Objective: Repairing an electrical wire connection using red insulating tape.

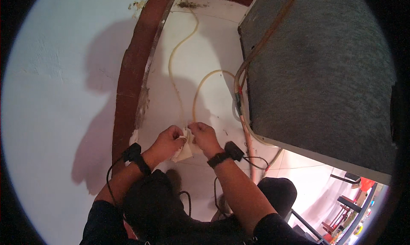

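Both forearms wear black wrist straps. Left hand (167, 141) pinches a white cloth (184, 151) closed-fisted; right hand (205, 137) grips a yellowish hose (197, 95) end on the white floor (205, 52), beside a grey carpeted box (320, 74) and reddish-brown skirting (130, 82).

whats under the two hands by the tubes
A pale cloth or paper piece shows under the left hand and right hand, on the white floor. The tube ends are hidden by the fingers.

White wall (55, 95), brown skirting (128, 87), tiled floor (213, 44)
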`<move>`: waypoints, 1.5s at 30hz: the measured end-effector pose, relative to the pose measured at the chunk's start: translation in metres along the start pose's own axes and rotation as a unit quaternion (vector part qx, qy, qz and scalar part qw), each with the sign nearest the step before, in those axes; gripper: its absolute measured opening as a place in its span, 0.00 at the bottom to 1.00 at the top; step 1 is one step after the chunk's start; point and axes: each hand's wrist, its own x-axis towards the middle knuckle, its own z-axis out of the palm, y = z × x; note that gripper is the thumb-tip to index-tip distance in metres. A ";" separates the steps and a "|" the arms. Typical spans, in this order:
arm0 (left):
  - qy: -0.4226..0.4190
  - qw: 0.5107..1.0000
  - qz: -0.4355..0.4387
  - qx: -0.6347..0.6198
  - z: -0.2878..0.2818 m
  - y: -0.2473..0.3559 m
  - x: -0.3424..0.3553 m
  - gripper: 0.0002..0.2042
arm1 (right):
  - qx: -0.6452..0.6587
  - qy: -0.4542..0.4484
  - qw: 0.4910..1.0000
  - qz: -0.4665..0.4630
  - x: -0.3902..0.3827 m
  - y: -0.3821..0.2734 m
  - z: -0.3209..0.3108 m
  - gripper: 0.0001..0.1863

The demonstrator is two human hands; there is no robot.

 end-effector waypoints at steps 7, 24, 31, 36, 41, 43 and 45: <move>0.034 0.973 0.150 0.174 -0.007 0.017 -0.013 0.09 | -0.085 -0.053 0.995 -0.015 0.027 -0.039 0.023 0.24; -0.090 0.954 0.093 0.270 -0.054 -0.008 -0.050 0.11 | 0.268 0.105 0.958 0.009 0.061 -0.099 -0.030 0.16; 0.090 0.970 0.082 -0.212 -0.049 0.044 -0.018 0.09 | 0.234 0.037 0.971 0.028 0.041 -0.081 -0.029 0.16; -0.003 0.994 0.105 -0.012 -0.019 0.054 -0.009 0.07 | 0.259 0.036 0.965 0.020 0.031 -0.077 -0.005 0.16; 0.007 0.994 0.106 -0.019 -0.019 0.040 -0.012 0.07 | 0.273 0.062 0.960 0.009 0.027 -0.085 -0.003 0.15; 0.013 0.996 0.081 0.020 -0.020 0.035 -0.019 0.07 | 0.314 0.093 0.945 0.010 0.038 -0.087 -0.020 0.15; -0.026 0.990 0.042 0.134 -0.033 0.005 -0.025 0.09 | 0.355 0.124 0.927 0.010 0.046 -0.093 -0.039 0.15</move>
